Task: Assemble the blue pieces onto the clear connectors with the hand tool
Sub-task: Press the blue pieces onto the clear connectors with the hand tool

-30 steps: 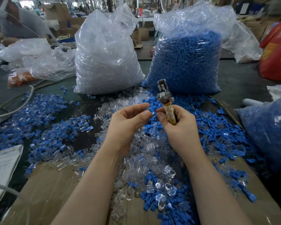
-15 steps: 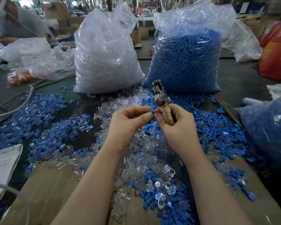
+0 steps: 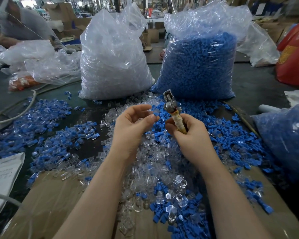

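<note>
Blue-and-clear piece [image 3: 156,112] now sits at the left hand's [image 3: 133,121] fingertips, pinched btwn thumb and forefinger w/ the other fingers loosely spread; half a sec ago that hand was pressed up against the right hand [image 3: 190,135] and the tool, now the two are apart w/ a gap btwn them. Looks like one blue piece has just been seated on its connector and the left hand is carrying it off, probably toward the assembled pile [image 3: 41,128] on the left, though that's a guess. Right hand is curled round the wrapped handle of the hand tool [image 3: 173,112], metal head pointing up and away; whether its jaws are apart or closed can't be made out. Next cycle needs a fresh clear connector and blue piece from the loose mixed heap [image 3: 162,169] under both wrists. Behind: bag of clear connectors [image 3: 114,56] and bag of blue pieces [image 3: 200,66] stand side by side, another blue bag [image 3: 286,135] at right, paper sheet [image 3: 2,173] and cable [image 3: 16,107] at left. Nothing blocks the hands; the main nuisance is parts tangled together in the heap, so picking singles may be fiddly.
</note>
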Action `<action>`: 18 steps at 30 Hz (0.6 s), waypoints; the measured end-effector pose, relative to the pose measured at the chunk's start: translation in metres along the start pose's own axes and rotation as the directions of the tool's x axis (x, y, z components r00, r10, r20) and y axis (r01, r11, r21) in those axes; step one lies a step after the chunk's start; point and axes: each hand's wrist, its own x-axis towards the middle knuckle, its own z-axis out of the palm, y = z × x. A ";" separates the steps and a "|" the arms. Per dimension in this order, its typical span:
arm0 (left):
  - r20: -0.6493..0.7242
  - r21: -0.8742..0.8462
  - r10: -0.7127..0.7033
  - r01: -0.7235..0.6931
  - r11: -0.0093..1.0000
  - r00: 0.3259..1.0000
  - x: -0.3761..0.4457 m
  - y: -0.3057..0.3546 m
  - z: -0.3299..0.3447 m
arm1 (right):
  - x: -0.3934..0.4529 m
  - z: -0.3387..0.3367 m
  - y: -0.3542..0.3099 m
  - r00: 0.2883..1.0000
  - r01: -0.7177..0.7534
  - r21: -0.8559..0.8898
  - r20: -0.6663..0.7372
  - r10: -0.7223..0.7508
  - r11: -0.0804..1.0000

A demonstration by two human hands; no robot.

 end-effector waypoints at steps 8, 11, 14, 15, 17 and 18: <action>-0.030 0.031 0.136 -0.135 0.990 0.990 0.004 0.003 -0.004 | 0.000 -0.007 0.001 0.989 -0.060 -0.172 0.120 0.081 0.983; -0.008 0.064 0.166 -0.165 0.984 0.986 0.004 0.004 -0.004 | -0.001 -0.005 0.000 0.984 -0.056 -0.238 0.152 0.094 0.970; 0.012 0.071 0.183 -0.184 0.980 0.983 0.004 0.005 -0.004 | -0.001 -0.004 -0.002 0.982 -0.050 -0.274 0.160 0.097 0.960; 0.018 0.073 0.188 -0.189 0.979 0.982 0.004 0.005 -0.004 | -0.001 -0.005 -0.002 0.982 -0.048 -0.278 0.161 0.096 0.960; 0.028 0.075 0.190 -0.192 0.979 0.981 0.004 0.006 -0.004 | -0.001 -0.005 -0.001 0.982 -0.038 -0.289 0.165 0.089 0.957; 0.031 0.073 0.187 -0.189 0.979 0.982 0.004 0.006 -0.004 | -0.001 -0.005 -0.001 0.982 -0.032 -0.297 0.167 0.085 0.954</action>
